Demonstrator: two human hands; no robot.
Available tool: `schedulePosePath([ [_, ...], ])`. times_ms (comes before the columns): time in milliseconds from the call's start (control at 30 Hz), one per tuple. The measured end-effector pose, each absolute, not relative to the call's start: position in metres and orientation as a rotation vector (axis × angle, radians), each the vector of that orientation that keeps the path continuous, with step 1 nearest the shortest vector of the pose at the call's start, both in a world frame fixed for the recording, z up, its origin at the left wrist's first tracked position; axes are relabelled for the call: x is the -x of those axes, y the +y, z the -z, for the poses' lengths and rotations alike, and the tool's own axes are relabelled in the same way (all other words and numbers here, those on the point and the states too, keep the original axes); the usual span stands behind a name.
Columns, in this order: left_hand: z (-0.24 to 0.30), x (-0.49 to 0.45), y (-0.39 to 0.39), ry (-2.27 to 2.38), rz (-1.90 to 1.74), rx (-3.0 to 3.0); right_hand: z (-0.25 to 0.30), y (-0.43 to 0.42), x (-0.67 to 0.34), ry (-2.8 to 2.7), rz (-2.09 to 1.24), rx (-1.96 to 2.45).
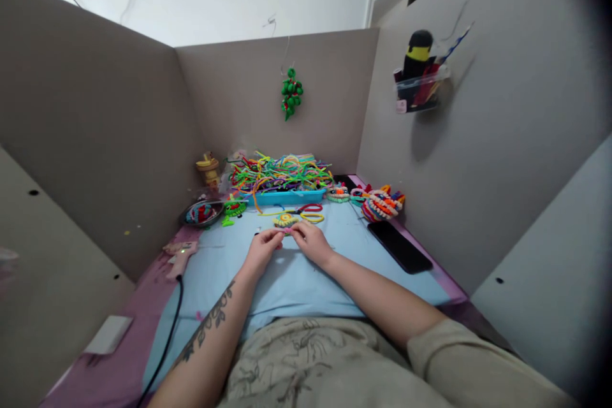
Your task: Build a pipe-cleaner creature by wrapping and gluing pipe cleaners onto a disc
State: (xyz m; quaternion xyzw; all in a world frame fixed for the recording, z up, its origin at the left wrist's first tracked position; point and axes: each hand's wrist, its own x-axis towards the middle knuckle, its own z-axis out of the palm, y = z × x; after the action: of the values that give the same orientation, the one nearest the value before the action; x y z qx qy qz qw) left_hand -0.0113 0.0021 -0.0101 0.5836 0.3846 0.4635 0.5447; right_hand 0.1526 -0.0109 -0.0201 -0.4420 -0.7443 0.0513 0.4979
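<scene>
My left hand (262, 250) and my right hand (310, 241) meet over the light blue mat (287, 280), fingertips pinched together on a small pink pipe-cleaner piece (285, 231) held between them. Just beyond my fingers lie a yellow coiled pipe-cleaner shape (285, 220), a yellow loop (312, 218) and red-handled scissors (308, 208). A blue tray (282, 196) heaped with several bright pipe cleaners stands behind those.
A black phone (400, 246) lies at the right of the mat. Finished woven pieces (381, 204) sit at the back right, a metal bowl (203, 212) at the back left. Grey partition walls enclose the desk; a green ornament (291, 93) hangs on the back wall. A black cable (167, 338) runs along the left.
</scene>
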Motion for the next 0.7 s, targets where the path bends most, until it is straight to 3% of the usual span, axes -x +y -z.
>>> schedulePosePath([
  [300,0.0149,0.0103,0.0061,0.863,-1.062,-1.154,0.0221,-0.0123,-0.1470,-1.860,0.043,1.126],
  [700,0.0173,0.0108,0.0060,0.951,-1.136,-1.517,0.0216,-0.0161,-0.1480,-1.898,-0.025,1.034],
])
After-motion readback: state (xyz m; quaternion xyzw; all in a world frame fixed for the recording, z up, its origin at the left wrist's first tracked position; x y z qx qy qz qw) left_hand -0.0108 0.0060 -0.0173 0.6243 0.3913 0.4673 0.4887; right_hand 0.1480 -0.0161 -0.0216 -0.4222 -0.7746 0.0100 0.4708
